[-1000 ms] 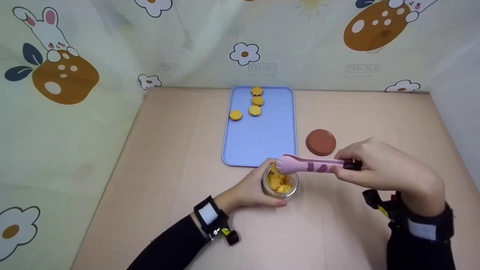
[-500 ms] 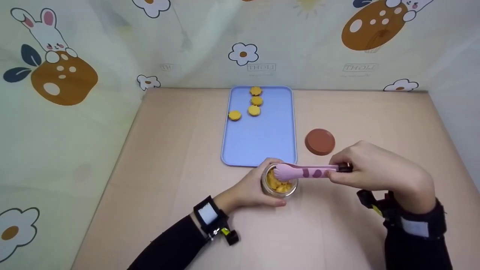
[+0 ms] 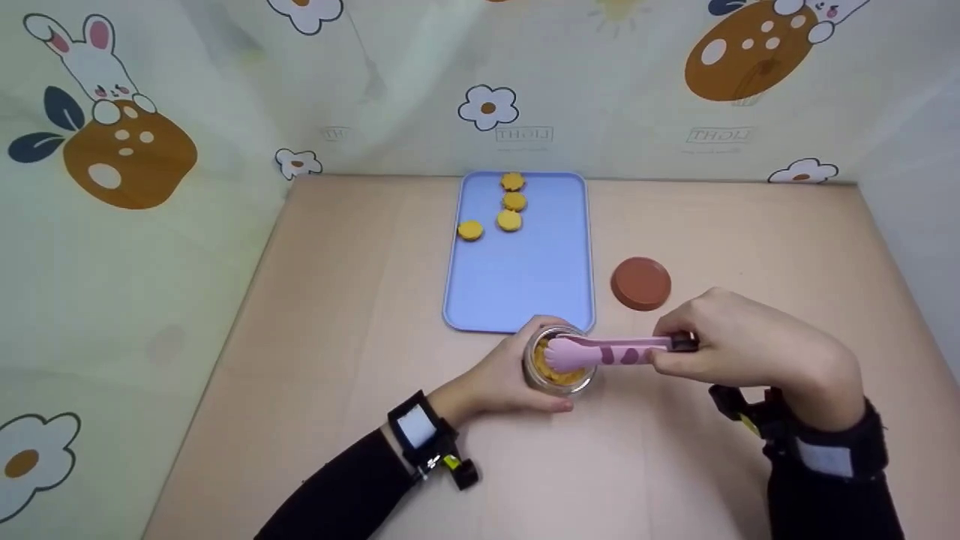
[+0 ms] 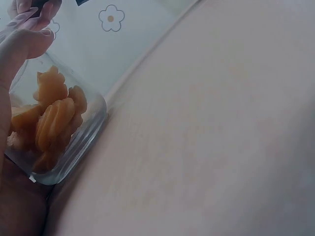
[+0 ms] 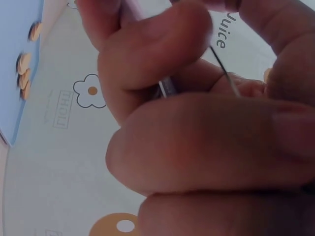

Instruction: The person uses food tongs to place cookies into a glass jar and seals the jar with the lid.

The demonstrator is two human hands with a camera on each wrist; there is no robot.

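Observation:
My left hand grips a clear glass jar from its left side, thumb along the near side. Yellow flower-shaped cookies lie heaped inside it. Pink tongs with paw-shaped tips are pinched between the thumb and fingers of my right hand. Their tips dip into the jar's mouth over the cookies; what lies between the tips is hidden. In the right wrist view, curled fingers fill most of the picture and cover the handle.
Beyond the jar lies a blue tray bearing several yellow cookies near its far end and left edge. A brown round lid rests on the table right of the tray. A printed cloth stands behind the table.
My right hand and the tongs have moved left and a little nearer, bringing the tips from the jar's far rim in over the cookies. The left hand and jar stay put.

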